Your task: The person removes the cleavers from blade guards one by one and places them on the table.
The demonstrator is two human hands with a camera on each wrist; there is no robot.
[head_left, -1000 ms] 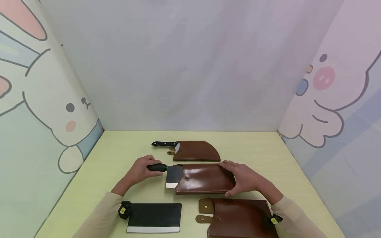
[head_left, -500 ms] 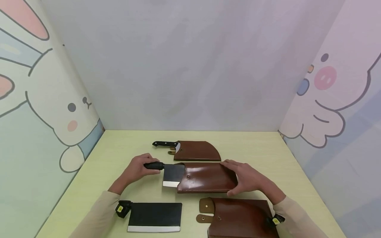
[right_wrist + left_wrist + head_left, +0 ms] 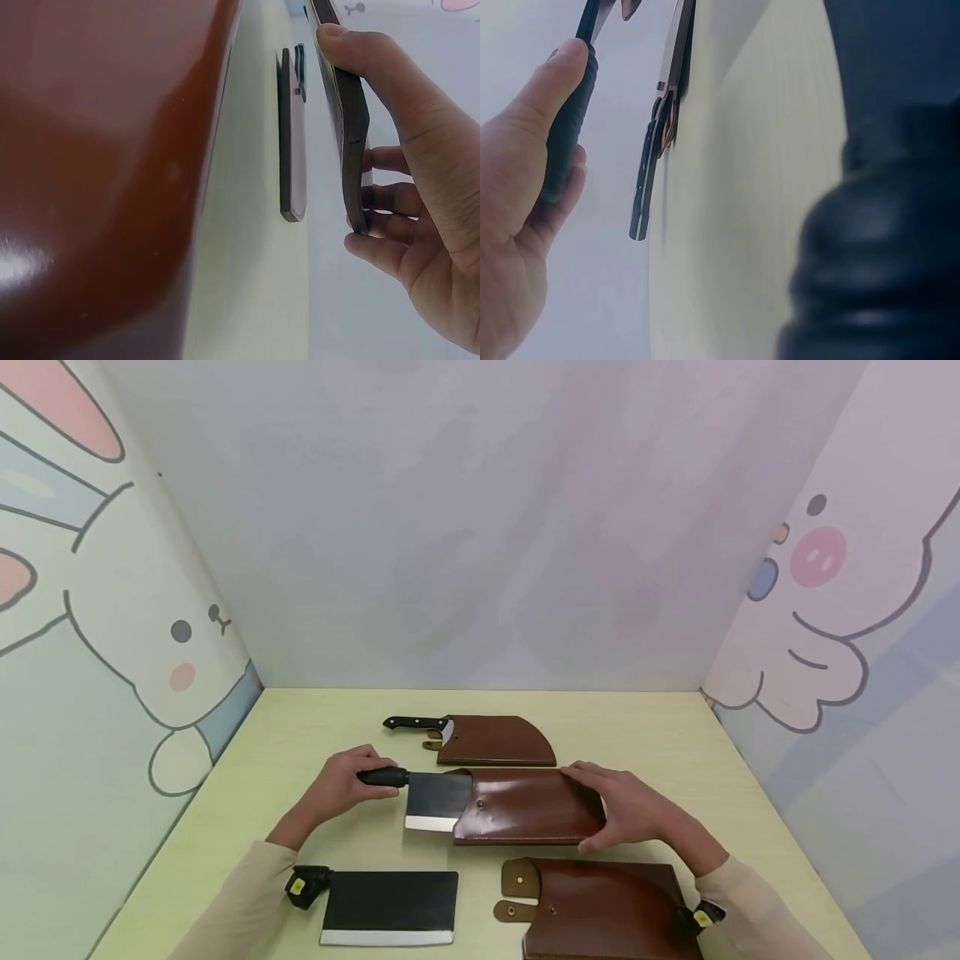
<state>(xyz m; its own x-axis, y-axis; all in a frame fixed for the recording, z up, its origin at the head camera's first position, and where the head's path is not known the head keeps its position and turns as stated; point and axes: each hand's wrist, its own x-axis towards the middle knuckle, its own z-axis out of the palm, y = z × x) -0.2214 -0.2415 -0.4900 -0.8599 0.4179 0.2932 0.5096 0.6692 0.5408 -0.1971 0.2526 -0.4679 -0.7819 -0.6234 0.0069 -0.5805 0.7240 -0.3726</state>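
Note:
In the head view, a cleaver (image 3: 437, 797) with a dark blade and bright edge sits partly inside a glossy brown leather sheath (image 3: 532, 806). My left hand (image 3: 341, 789) grips its black handle (image 3: 383, 777), thumb laid along it in the left wrist view. The rest of the blade is hidden by the leather. At the sheath's closed right end, my right hand (image 3: 633, 806) holds it between the thumb on the near edge and fingers on the far edge. Both wrist views show cleaver and sheath raised over the table.
Behind lies a smaller knife in a rounded brown sheath (image 3: 498, 741), its handle pointing left. A bare cleaver (image 3: 390, 902) rests at the front left, its handle hidden by my left forearm. Another brown sheath (image 3: 600, 902) with strap flaps lies front right. Walls surround the table (image 3: 645, 727).
The left hand has moved left with the handle, and the right hand slightly right with the sheath. More of the cleaver's blade shows outside the leather.

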